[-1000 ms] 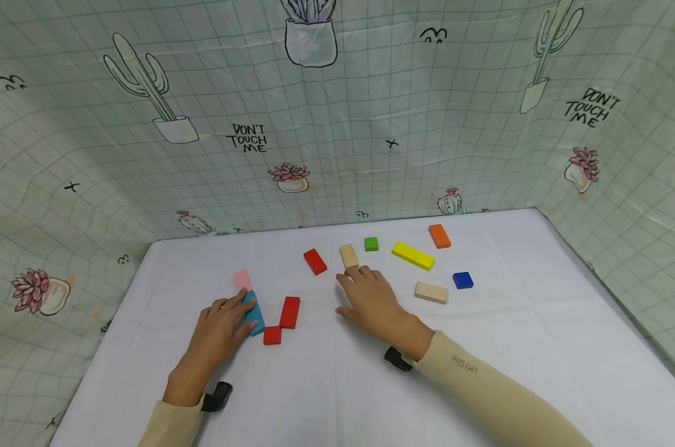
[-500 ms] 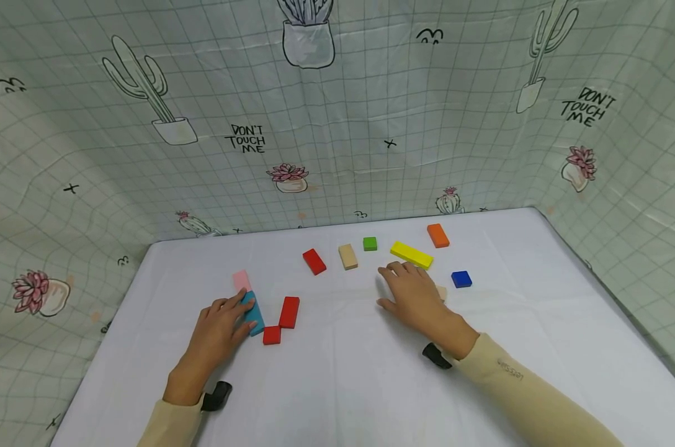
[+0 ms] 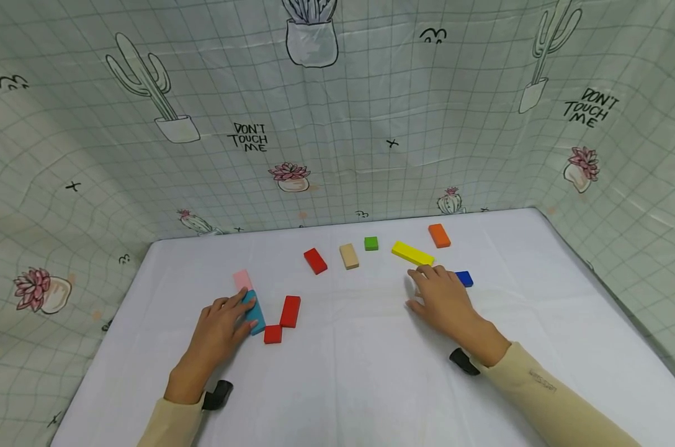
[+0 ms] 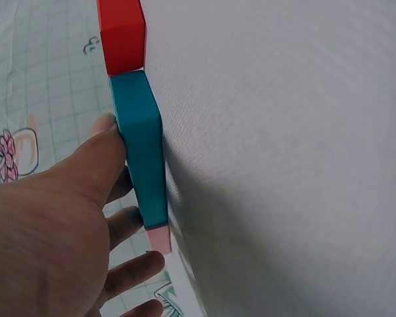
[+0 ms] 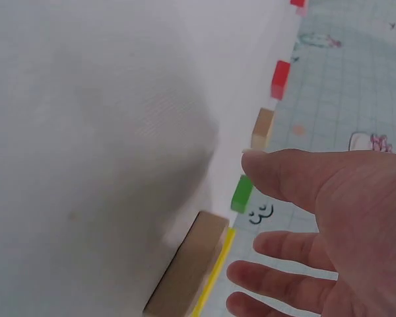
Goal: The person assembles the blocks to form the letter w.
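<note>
My left hand [image 3: 214, 332] holds a light blue block [image 3: 252, 312] between thumb and fingers, at the left of the table. A pink block [image 3: 241, 280] touches its far end, and a small red block [image 3: 273, 334] sits at its near end. A longer red block [image 3: 290, 311] meets that small one at a corner. My right hand [image 3: 446, 304], fingers spread and holding nothing, hovers over a beige block [image 5: 188, 267], which it covers in the head view. Just beyond those fingers lie a yellow block [image 3: 412, 253] and a dark blue block [image 3: 464, 279].
Along the back of the white table [image 3: 337, 385] lie another red block [image 3: 316, 261], a second beige block [image 3: 348, 256], a small green block [image 3: 371, 243] and an orange block [image 3: 440, 236]. A patterned cloth [image 3: 337, 112] hangs behind and at the sides.
My right hand has moved rightward from beside the back beige block to over the other beige block. My left hand stays on the light blue block, and the blocks keep their places.
</note>
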{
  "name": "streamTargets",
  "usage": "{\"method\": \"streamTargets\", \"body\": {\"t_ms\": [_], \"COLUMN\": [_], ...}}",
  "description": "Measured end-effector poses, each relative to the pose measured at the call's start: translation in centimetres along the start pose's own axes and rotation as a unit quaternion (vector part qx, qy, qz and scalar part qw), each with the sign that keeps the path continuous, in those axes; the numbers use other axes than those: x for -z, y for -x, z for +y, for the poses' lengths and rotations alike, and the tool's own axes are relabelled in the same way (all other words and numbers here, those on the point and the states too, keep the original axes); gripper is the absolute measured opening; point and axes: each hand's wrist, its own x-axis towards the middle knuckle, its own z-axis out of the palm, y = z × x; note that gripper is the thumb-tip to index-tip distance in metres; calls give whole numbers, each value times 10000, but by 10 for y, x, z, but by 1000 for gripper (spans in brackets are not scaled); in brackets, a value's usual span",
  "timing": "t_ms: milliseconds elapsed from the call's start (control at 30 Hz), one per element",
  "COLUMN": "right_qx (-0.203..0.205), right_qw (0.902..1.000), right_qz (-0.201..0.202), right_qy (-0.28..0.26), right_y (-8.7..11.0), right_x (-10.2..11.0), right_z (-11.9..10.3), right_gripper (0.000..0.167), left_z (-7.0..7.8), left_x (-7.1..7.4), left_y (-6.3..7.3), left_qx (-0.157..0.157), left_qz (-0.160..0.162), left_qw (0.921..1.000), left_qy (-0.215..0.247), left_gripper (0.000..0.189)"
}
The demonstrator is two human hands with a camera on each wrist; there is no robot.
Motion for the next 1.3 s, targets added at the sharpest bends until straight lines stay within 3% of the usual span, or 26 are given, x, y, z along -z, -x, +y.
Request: {"method": "streamTargets", "body": {"t_ms": [467, 933, 1300], "right_qx": [-308, -141, 193], "right_qw": [9995, 9998, 9992], "right_qz": [7, 44, -134], "right_qy": [18, -158, -334], "right_y": [19, 28, 25], "right_x": [1, 1, 5], "right_z": [20, 12, 12], "right_gripper": [54, 55, 64], "left_z": [-1, -2, -3], "left_x": [0, -1, -3], "left_y": [0, 0, 0], "left_qx": [19, 31, 10], "left_qz": [4, -59, -45], "left_qw": [10000, 10000, 10000], "left_qy": [-2, -36, 6], "left_gripper": [51, 51, 51]}}
